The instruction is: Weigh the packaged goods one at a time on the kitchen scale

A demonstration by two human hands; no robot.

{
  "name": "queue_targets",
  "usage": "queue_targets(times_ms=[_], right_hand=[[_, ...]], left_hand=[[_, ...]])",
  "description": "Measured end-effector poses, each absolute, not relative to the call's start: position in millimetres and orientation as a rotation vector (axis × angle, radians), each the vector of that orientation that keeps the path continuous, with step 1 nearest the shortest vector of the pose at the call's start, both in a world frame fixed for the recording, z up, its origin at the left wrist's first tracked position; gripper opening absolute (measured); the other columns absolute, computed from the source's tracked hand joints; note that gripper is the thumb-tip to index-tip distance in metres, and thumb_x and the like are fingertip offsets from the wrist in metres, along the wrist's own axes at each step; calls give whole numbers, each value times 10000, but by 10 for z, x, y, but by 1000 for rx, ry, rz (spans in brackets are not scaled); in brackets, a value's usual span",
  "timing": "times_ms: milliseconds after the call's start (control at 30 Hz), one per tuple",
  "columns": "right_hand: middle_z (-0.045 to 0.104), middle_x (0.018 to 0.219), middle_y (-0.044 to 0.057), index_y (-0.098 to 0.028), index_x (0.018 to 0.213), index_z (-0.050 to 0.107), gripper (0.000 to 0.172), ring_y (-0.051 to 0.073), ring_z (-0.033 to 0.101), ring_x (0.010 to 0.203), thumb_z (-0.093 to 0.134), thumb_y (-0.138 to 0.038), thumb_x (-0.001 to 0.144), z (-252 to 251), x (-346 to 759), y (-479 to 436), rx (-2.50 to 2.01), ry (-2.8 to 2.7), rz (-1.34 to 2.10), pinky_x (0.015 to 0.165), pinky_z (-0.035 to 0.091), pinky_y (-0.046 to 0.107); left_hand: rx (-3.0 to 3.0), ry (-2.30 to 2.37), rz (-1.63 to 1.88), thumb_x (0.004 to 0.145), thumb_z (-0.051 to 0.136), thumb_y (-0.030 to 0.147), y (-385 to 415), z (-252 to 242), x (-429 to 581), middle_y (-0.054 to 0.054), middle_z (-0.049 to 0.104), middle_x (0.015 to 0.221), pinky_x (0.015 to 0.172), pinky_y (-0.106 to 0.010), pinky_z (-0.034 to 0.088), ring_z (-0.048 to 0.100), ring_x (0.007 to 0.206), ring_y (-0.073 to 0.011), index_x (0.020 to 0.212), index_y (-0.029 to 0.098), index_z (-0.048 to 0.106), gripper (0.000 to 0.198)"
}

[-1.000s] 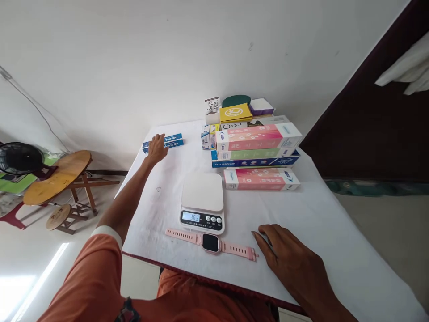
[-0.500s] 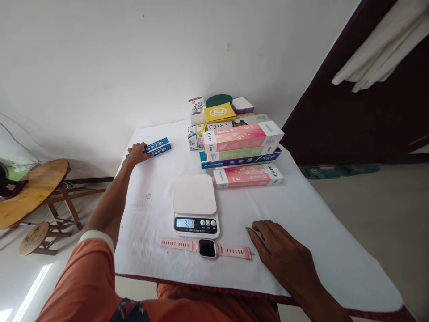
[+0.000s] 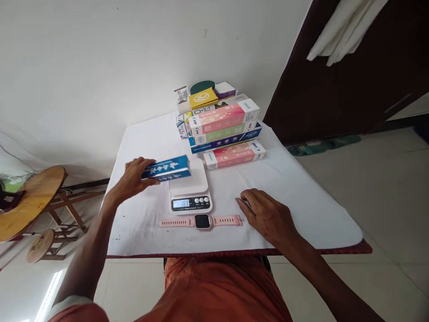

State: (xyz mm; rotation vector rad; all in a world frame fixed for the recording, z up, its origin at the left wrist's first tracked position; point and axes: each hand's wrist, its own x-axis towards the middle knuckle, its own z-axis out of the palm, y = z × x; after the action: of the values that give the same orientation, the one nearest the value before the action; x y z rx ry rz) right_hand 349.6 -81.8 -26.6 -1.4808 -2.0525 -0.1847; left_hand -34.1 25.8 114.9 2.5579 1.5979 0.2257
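My left hand (image 3: 139,175) grips the left end of a blue box (image 3: 167,167) with white lettering, held up so that its right end hangs over the plate of the white scale (image 3: 197,179). The lit display seems to read 363. In front of the scale a pink-strapped watch (image 3: 203,221) lies stretched out, its screen dark. My right hand (image 3: 266,217) rests on the table to the right of the watch, thumb and fingers drawn together; whether anything is between them is hidden.
Behind the scale lies a pink box (image 3: 234,154), with stacked boxes (image 3: 224,118), a yellow box (image 3: 203,97) and a green round item (image 3: 202,86) farther back. A wooden table (image 3: 36,197) and stool (image 3: 42,246) stand left of the white-covered table (image 3: 144,134).
My left hand has lifted the blue box off the table and brought it right and nearer, to the scale. The view has shifted; my right hand stays beside the watch.
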Motion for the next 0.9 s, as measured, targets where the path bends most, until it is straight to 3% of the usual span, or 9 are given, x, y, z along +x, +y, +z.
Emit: queue_targets(times_ms=[300, 433, 567, 700, 800, 900], right_hand=[[667, 767, 24, -208, 871, 623, 271, 156, 609, 703, 481, -262, 1095, -243, 3493, -823, -1506, -2049, -161, 636, 395, 285], [672, 769, 35, -208, 870, 627, 268, 171, 621, 710, 483, -262, 1090, -255, 3524, -838, -1512, -2033, -134, 648, 412, 295], [690, 826, 45, -213, 944, 642, 200, 184, 638, 732, 499, -262, 1076, -45, 3490, -837, -1437, -2053, -32, 628, 437, 302], [741, 1054, 108, -181, 1131, 670, 146, 247, 669, 948, 600, -277, 1045, 424, 3133, -706, -1237, -2179, -127, 782, 513, 361], [707, 1298, 171, -132, 1277, 654, 344, 304, 643, 1143, 711, -317, 992, 700, 2702, -497, -1185, -2304, -154, 901, 510, 419], [665, 1400, 200, -107, 1397, 608, 536, 338, 605, 1233, 757, -389, 966, 810, 2339, -254, -1291, -2408, -85, 977, 483, 469]], left_hand=[[2693, 1317, 21, 926, 757, 432, 218, 1032, 478, -100, 669, 1221, 1092, -541, 410, 606, 1129, -321, 1418, 294, 585, 539], [2685, 1327, 80, 913, 782, 465, 179, 1072, 410, -110, 653, 1319, 1135, -552, 394, 591, 1217, -334, 1509, 308, 516, 672], [2497, 1459, 528, 964, 681, 590, 117, 1083, 188, -108, 639, 1390, 1118, -491, 463, 601, 1296, -314, 1494, 297, 550, 619], [2115, 1678, 1176, 1008, 558, 652, 168, 789, -62, -109, 695, 1279, 1062, -459, 521, 671, 1204, -276, 1323, 244, 669, 527], [1854, 1709, 1404, 1018, 500, 678, 249, 476, -200, -132, 711, 1262, 1028, -447, 538, 688, 1183, -271, 1279, 212, 682, 564], [1687, 1702, 1469, 1020, 454, 703, 298, 278, -307, -139, 724, 1234, 978, -433, 553, 712, 1128, -266, 1257, 200, 687, 603]])
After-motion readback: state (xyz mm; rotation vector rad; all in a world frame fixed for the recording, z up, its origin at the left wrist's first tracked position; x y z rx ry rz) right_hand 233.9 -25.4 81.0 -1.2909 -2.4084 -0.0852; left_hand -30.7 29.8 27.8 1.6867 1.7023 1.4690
